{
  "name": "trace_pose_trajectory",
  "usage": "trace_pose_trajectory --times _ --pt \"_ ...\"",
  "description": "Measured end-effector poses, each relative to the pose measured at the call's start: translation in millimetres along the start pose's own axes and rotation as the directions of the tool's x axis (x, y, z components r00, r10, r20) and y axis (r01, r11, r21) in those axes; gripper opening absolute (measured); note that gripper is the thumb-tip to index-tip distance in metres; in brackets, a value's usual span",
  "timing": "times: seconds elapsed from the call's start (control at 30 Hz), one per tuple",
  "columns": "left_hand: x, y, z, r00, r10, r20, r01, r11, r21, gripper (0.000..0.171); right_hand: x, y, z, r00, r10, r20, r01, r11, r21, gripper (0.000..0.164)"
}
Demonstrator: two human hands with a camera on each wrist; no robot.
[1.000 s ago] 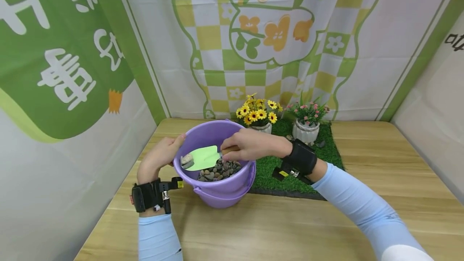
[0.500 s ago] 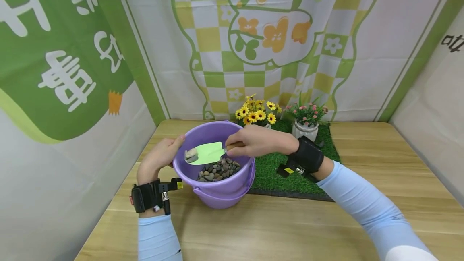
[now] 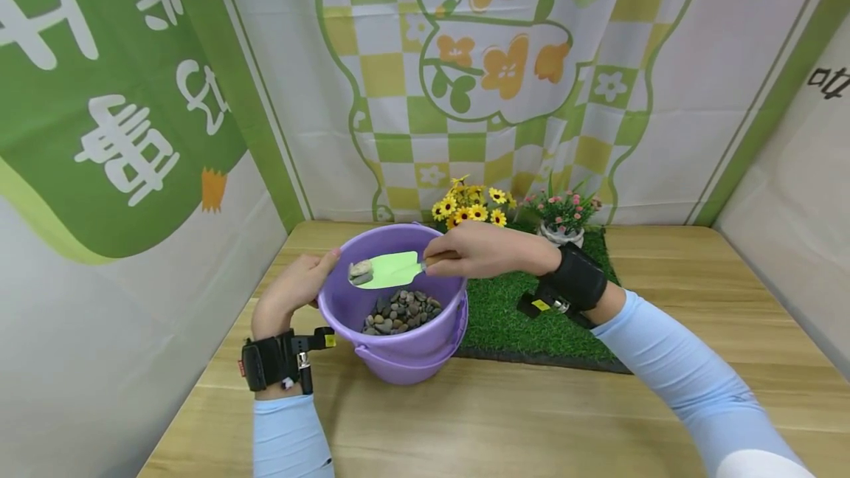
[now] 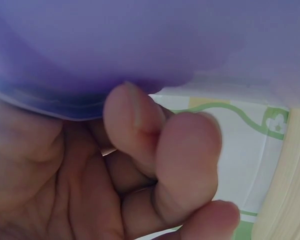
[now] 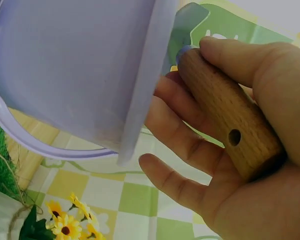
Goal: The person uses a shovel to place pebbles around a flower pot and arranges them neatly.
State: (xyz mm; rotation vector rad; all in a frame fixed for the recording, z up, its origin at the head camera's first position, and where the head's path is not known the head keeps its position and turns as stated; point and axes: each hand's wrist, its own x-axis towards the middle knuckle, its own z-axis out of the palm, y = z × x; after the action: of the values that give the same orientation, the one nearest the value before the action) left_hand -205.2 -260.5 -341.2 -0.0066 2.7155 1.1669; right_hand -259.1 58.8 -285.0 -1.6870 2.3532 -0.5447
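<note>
A purple bucket [image 3: 405, 345] stands tilted a little on the table, with grey-brown pebbles [image 3: 401, 312] at its bottom. My left hand [image 3: 295, 286] grips the bucket's left rim, thumb on top; in the left wrist view its curled fingers [image 4: 187, 160] lie beneath the purple edge. My right hand [image 3: 474, 249] holds a small trowel by its wooden handle [image 5: 225, 105], thumb along it. The trowel's light green blade [image 3: 392, 270] hangs over the bucket's opening, above the pebbles. A few pale and grey stones [image 3: 361, 272] lie on the blade's tip.
Right of the bucket lies a mat of artificial grass [image 3: 524, 316]. On it stand a pot of yellow flowers [image 3: 471, 205], partly hidden by my right hand, and a white pot with pink flowers [image 3: 564, 212]. Printed cloth [image 3: 491, 146] hangs behind the wooden table [image 3: 531, 419].
My right hand has raised the trowel with its stones, moving slightly right and away from the pebbles. The left hand has kept its hold on the rim.
</note>
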Motion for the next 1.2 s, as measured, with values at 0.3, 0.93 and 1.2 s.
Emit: trace_pose_trajectory --times 0.3,0.93,1.2 --pt "0.0 -0.2 0.0 1.0 -0.005 0.002 0.005 1.0 -0.009 0.067 -9 -1 -11 1.0 0.028 -0.011 -0.028 1.0 -0.001 0.018" --pt "0.0 -2.2 -1.6 0.999 0.018 0.028 -0.017 0.999 -0.03 0.07 -28 8 -25 0.998 0.06 -0.035 -0.061 0.998 -0.011 0.021" --pt "-0.9 -1.0 -2.0 0.999 0.03 0.022 -0.03 0.999 -0.033 0.067 -39 16 -29 0.993 0.099 -0.059 -0.1 0.995 -0.024 0.02"
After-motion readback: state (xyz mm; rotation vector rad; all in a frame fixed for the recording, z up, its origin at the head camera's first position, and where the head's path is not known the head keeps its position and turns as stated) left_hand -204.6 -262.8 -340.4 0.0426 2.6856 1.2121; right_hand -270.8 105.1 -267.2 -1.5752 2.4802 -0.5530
